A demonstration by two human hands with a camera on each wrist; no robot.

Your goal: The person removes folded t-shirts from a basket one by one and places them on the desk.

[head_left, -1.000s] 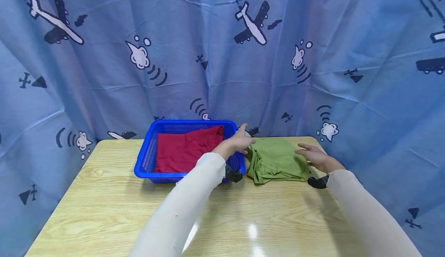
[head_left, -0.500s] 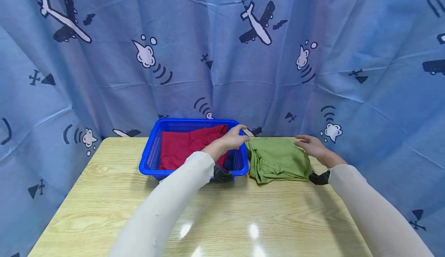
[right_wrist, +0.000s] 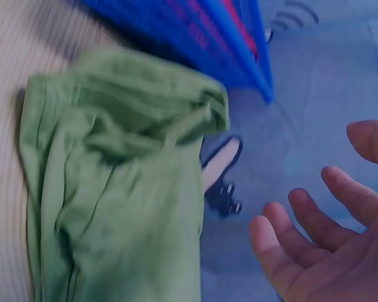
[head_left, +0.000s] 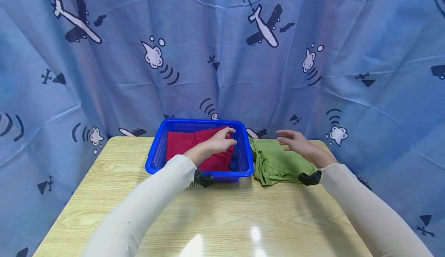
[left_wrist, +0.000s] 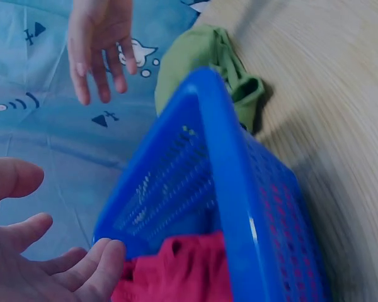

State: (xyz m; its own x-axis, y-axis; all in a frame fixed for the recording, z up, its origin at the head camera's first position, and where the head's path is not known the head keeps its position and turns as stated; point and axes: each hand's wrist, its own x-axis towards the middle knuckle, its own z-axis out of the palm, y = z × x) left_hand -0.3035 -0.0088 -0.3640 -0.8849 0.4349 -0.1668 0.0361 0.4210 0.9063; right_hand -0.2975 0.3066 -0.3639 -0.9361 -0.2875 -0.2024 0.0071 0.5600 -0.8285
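Fingers of the person's left hand hang loosely spread above the blue basket, over the red cloth lying inside it; from the head view I cannot tell whether the fingertips brush the fabric, and the left wrist view shows them relaxed, apart and holding nothing. The right hand hovers over the far edge of the green cloth, palm down, its fingers likewise spread and slack, gripping nothing; it seems lifted clear of the cloth.

The green cloth lies bunched in a rough fold on the table, just beside the basket's right wall and reaching towards the table's back edge. The red cloth fills most of the basket floor, with a darker blue patch showing at its right end. The basket stands near the back of the pale wood-grain table, slightly left of centre. Both arms wear light sleeves with a black wrist mount under each cuff. Behind everything hangs a blue curtain printed with aeroplanes and little clouds.
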